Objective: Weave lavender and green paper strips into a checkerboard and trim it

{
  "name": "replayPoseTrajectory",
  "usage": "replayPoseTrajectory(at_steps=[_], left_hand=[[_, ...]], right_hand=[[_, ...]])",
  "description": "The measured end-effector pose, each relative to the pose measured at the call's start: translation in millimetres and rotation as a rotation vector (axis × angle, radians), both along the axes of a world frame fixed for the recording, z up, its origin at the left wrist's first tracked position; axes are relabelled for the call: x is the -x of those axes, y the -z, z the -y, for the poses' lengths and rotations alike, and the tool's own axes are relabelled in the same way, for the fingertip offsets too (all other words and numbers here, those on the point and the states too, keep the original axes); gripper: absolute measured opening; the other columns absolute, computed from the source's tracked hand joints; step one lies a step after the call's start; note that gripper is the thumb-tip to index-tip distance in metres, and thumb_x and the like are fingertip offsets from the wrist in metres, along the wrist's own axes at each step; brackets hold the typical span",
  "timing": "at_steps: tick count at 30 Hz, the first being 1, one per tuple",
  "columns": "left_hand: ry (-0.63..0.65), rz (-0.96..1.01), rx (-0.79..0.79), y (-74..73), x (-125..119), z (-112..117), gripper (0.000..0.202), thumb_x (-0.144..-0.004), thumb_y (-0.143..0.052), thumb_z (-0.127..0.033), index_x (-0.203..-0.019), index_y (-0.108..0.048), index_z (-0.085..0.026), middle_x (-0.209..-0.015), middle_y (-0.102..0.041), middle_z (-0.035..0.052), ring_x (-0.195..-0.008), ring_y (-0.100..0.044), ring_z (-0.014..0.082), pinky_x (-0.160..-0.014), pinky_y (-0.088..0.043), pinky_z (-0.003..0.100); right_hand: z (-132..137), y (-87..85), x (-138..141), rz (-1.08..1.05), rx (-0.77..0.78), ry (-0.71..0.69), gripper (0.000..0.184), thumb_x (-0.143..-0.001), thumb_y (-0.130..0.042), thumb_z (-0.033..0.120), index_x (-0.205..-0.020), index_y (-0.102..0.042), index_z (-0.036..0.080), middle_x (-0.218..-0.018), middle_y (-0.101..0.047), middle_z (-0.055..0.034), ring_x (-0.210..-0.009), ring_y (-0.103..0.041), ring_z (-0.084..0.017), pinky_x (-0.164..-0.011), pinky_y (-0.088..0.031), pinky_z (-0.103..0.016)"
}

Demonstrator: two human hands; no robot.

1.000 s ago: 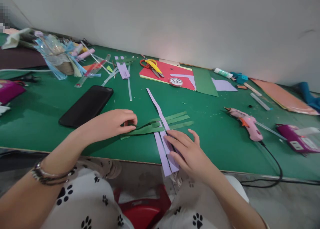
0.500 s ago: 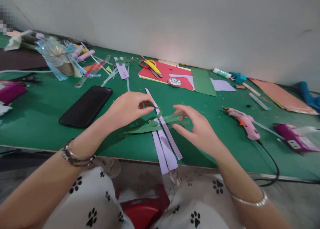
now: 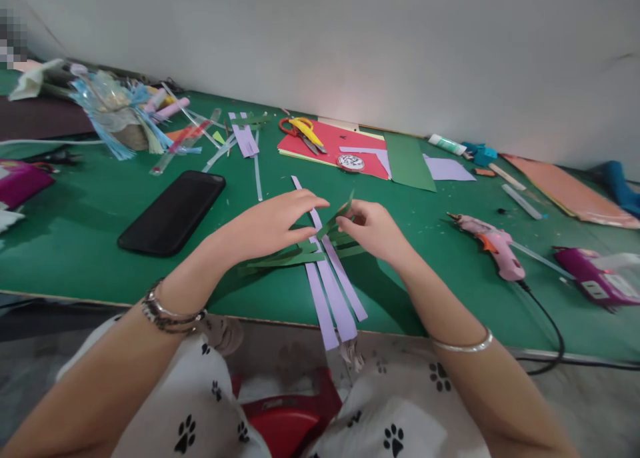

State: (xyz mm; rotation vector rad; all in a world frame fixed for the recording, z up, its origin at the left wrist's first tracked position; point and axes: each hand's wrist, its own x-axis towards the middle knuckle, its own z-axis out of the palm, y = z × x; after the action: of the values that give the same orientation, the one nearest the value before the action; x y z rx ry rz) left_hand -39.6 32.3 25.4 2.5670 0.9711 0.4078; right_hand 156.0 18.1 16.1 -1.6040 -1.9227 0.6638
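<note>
At six o'clock, lilac strips point(image 3: 340, 305) poke past the edge of the table point(image 3: 260, 301), crossed higher up by green strips point(image 3: 293, 259). Toward nine I see the left hand point(image 3: 265, 225), thumb and fingers parted; whether they touch paper I can't tell. Toward three, the right hand point(image 3: 377, 228) pinches a raised green strip point(image 3: 334, 222). Beyond, scissors point(image 3: 311, 135) lie at twelve.

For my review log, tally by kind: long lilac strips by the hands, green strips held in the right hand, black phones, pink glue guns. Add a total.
Long lilac strips by the hands: 3
Green strip held in the right hand: 1
Black phone: 1
Pink glue gun: 1
Total: 6
</note>
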Motion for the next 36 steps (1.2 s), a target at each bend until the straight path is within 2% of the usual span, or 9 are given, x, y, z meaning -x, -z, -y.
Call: replayPoseTrajectory(at_steps=[4, 9, 16, 21, 26, 32, 36], left_hand=[[0.055, -0.087, 0.004, 3.4, -3, -3, 0.034, -0.088, -0.04, -0.031, -0.116, -0.052, -0.018, -0.122, -0.055, 0.0071, -0.11, -0.051, 0.0213, -0.092, -0.039, 0.031], [0.034, -0.134, 0.004, 7.7, -9, -6, 0.031, -0.087, -0.042, -0.027, -0.11, -0.057, -0.014, -0.117, -0.059, 0.0086, -0.105, -0.054, 0.0226, -0.088, -0.041, 0.033], [0.02, -0.093, -0.02, 11.1, -14, -21, 0.035, -0.086, -0.043, -0.033, -0.111, -0.058, -0.014, -0.111, -0.06, 0.0101, -0.1, -0.056, 0.0229, -0.084, -0.041, 0.032], [0.095, -0.044, 0.184, 9.0, -20, -40, 0.04, -0.076, -0.053, -0.04, -0.106, -0.06, -0.015, -0.108, -0.06, 0.0083, -0.095, -0.057, 0.02, -0.079, -0.042, 0.026], [0.112, 0.032, 0.353, 18.6, -25, -46, 0.03, -0.072, -0.055, -0.04, -0.089, -0.062, -0.016, -0.092, -0.065, 0.0035, -0.082, -0.058, 0.0155, -0.072, -0.042, 0.023], [0.144, 0.1, 0.375, 28.0, -23, -45, 0.023, -0.073, -0.053, -0.038, -0.075, -0.058, -0.016, -0.074, -0.062, 0.0004, -0.067, -0.055, 0.0121, -0.062, -0.04, 0.022], [0.147, 0.124, 0.338, 30.9, -24, -44, 0.022, -0.074, -0.052, -0.038, -0.074, -0.057, -0.017, -0.074, -0.062, 0.0007, -0.067, -0.055, 0.0129, -0.063, -0.04, 0.024]], right_hand=[[1, 0.9, -1, -0.016, 0.077, 0.092, 0.021, -0.075, -0.049, 0.027, -0.056, -0.052, 0.018, -0.058, -0.058, 0.0008, -0.053, -0.046, -0.011, -0.053, -0.032, -0.026], [1, 1.8, -1, 0.093, 0.022, 0.174, 0.024, -0.074, -0.052, 0.029, -0.052, -0.053, 0.018, -0.055, -0.055, 0.0002, -0.054, -0.046, -0.012, -0.054, -0.031, -0.027], [0, 7.7, -4, 0.124, -0.098, 0.16, 0.024, -0.072, -0.053, 0.03, -0.051, -0.047, 0.019, -0.051, -0.051, 0.0025, -0.053, -0.044, -0.011, -0.052, -0.028, -0.026], [1, 8.0, -3, 0.092, -0.134, 0.144, 0.025, -0.072, -0.053, 0.03, -0.051, -0.044, 0.02, -0.051, -0.049, 0.0033, -0.052, -0.042, -0.01, -0.051, -0.027, -0.025], [2, 7.8, -2, 0.071, -0.128, 0.145, 0.025, -0.072, -0.053, 0.03, -0.051, -0.044, 0.02, -0.051, -0.049, 0.0033, -0.051, -0.04, -0.01, -0.051, -0.027, -0.025], [2, 7.2, -2, 0.094, -0.11, 0.138, 0.026, -0.073, -0.054, 0.03, -0.052, -0.043, 0.02, -0.052, -0.051, 0.0028, -0.052, -0.041, -0.01, -0.052, -0.029, -0.025], [9, 3.0, -7, 0.159, -0.132, 0.059, 0.018, -0.077, -0.052, 0.027, -0.06, -0.051, 0.019, -0.064, -0.058, 0.0, -0.06, -0.049, -0.012, -0.058, -0.034, -0.026]])
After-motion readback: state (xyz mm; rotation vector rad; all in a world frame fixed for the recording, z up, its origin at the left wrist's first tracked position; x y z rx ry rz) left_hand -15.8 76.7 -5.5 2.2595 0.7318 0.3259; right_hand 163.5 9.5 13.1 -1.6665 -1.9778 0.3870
